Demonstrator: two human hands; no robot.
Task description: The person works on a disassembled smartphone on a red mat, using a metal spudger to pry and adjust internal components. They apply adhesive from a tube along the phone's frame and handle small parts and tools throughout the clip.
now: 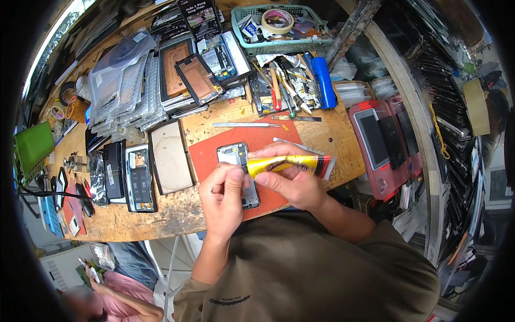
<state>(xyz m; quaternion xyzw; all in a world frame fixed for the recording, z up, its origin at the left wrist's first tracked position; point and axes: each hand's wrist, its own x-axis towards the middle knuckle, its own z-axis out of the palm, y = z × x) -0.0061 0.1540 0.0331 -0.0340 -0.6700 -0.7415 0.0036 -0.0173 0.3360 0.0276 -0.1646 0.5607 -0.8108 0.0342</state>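
A yellow tube with a red band and a pale flat end (292, 162) is held level over the mat, probably glue. My right hand (298, 187) is closed around its body, with the thumb along the near side. My left hand (221, 196) pinches at the narrow left end of the tube; the fingers hide the tip and any cap. Below both hands, an opened phone (233, 153) lies on a red mat (206, 146), partly covered by my hands. Beyond it rests a thin metal tool (247, 125).
Opened phones (140, 180) and a shallow tray (171, 155) lie left. Behind are bubble-wrapped parts (120, 88), phone frames (199, 79), a green basket (244, 29) and a blue cylinder (323, 83). A red case (378, 150) stands right. Someone in pink (126, 292) sits lower left.
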